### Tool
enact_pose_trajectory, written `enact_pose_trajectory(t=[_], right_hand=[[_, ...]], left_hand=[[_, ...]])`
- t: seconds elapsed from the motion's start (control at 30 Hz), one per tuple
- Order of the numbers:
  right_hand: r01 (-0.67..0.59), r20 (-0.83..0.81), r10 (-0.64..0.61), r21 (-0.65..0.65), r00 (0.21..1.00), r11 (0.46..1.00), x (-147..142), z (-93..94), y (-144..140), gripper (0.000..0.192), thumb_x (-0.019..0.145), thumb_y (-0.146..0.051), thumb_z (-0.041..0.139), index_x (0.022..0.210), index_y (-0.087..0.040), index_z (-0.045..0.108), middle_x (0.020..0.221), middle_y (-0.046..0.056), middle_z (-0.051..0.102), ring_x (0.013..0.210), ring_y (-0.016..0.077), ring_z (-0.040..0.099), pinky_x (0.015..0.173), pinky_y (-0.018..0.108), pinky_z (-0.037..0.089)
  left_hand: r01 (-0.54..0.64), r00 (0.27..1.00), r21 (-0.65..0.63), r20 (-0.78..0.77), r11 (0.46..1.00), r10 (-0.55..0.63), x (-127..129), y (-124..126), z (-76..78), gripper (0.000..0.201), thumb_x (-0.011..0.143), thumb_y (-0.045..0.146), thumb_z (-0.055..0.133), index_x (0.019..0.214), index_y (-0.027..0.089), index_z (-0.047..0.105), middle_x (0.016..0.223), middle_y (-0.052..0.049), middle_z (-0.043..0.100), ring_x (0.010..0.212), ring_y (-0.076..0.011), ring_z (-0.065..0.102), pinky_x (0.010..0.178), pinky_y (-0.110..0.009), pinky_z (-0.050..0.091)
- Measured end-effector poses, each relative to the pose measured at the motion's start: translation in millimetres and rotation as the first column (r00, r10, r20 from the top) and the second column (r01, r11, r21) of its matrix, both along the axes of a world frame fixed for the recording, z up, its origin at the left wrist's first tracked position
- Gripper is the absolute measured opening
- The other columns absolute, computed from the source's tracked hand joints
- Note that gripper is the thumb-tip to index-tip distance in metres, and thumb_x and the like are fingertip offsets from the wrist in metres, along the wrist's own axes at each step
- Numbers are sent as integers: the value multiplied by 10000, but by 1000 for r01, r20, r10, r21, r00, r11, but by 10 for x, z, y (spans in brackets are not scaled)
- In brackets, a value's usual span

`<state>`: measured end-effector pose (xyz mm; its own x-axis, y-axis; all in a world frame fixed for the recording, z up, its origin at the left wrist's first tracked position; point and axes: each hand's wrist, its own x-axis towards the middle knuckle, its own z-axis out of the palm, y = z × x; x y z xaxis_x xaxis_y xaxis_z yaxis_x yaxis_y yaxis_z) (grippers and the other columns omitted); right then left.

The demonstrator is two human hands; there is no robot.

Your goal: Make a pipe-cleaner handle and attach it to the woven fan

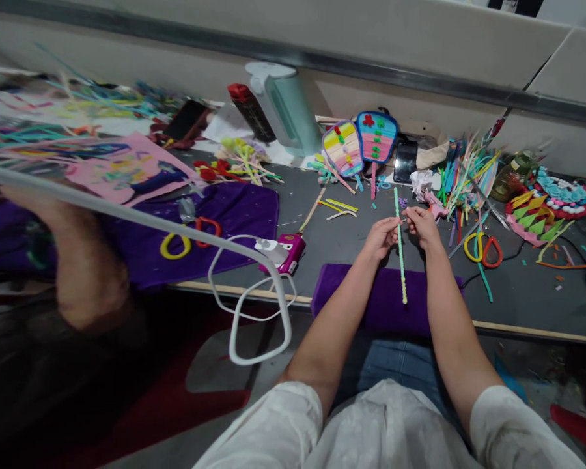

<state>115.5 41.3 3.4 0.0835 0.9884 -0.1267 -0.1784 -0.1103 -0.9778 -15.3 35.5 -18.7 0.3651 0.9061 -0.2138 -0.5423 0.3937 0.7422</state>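
Head-camera view: a long, thin pipe cleaner point(400, 251), pale green shading to yellow at its lower end, stands nearly upright between a person's two hands above the near edge of a dark grey worktable point(527, 293). The left hand point(381, 238) pinches the stem with fingers closed narrowly around it; the right hand point(421, 223), just beside it, has its fingertips closed at the same upper stretch, and whether they also nip a small separate piece is too fine to tell. The stem looks feather-light and fuzzy, likely a soft wire core that bends wherever it is pressed, so a hold close to the point being worked would seem steadier than one at the free, drooping lower end. That end hangs over a folded purple cloth point(385, 299) draped at the table edge.

Beyond the hands lie two paddle-shaped fans point(359, 144) covered in striped pastel stems and small flowers. To the right are a loose sheaf of coloured stems point(466, 172), yellow-and-red scissors point(483, 249) and a layered green, yellow and pink craft piece point(534, 218). To the left, a pink glue gun point(286, 253) rests beside its looping white cord point(254, 312), with a larger purple cloth point(209, 221) carrying ring-handled scissors point(190, 238). A co-worker's forearm point(73, 254) crosses the far left, blurred.
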Motion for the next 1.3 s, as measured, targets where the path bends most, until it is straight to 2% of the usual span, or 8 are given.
enact_pose_trajectory(t=[0.33, 0.53, 0.8, 0.97, 1.07, 1.3], right_hand=[[-13, -7, 13, -9, 1000, 1000, 10, -21, 13, 265, 745, -406, 710, 727, -155, 627, 496, -81, 465, 366, 10, 342, 333, 125, 214], [-15, 6, 15, -8, 1000, 1000, 6, -16, 9, 298, 745, -445, 716, 736, -161, 625, 500, -82, 459, 368, 10, 341, 333, 125, 213], [-17, -18, 18, 58, 1000, 998, -34, 1, -1, 452, 649, -596, 742, 713, -167, 612, 538, -66, 495, 398, 15, 370, 333, 134, 216], [-31, -5, 31, 80, 999, 996, -34, 20, -12, 396, 643, -529, 768, 674, -175, 591, 483, -84, 437, 395, 26, 368, 349, 153, 224], [-40, -16, 41, 61, 999, 997, -30, 27, -22, 364, 651, -484, 772, 664, -180, 573, 461, -94, 412, 378, 29, 358, 357, 165, 240], [-64, -43, 66, 47, 997, 997, -28, 31, -29, 397, 613, -494, 798, 660, -186, 552, 473, -80, 457, 398, 36, 385, 361, 161, 219]], left_hand=[[-26, 1000, -27, -10, 999, 25, 9, 7, 6, 265, 686, 306, 785, 725, 128, 592, 472, 68, 508, 356, -29, 428, 385, -154, 332], [-60, 998, -40, -22, 997, 59, 13, 7, 28, 235, 687, 293, 762, 711, 131, 593, 472, 66, 504, 362, -29, 416, 389, -163, 313], [-13, 999, 33, -51, 999, 15, 19, -48, 59, 254, 636, 338, 747, 700, 133, 611, 481, 55, 489, 382, -65, 436, 398, -210, 332], [49, 993, 90, -108, 995, -39, 34, -82, 76, 223, 658, 326, 730, 693, 127, 635, 534, 21, 550, 419, -60, 467, 431, -193, 359], [90, 990, 63, -115, 994, -83, 45, -83, 79, 242, 708, 361, 690, 708, 123, 651, 563, -11, 585, 445, -72, 495, 448, -191, 376], [56, 995, 46, -80, 997, -52, 33, -57, 58, 212, 722, 321, 647, 765, 115, 676, 578, -12, 602, 467, -68, 508, 438, -179, 366]])
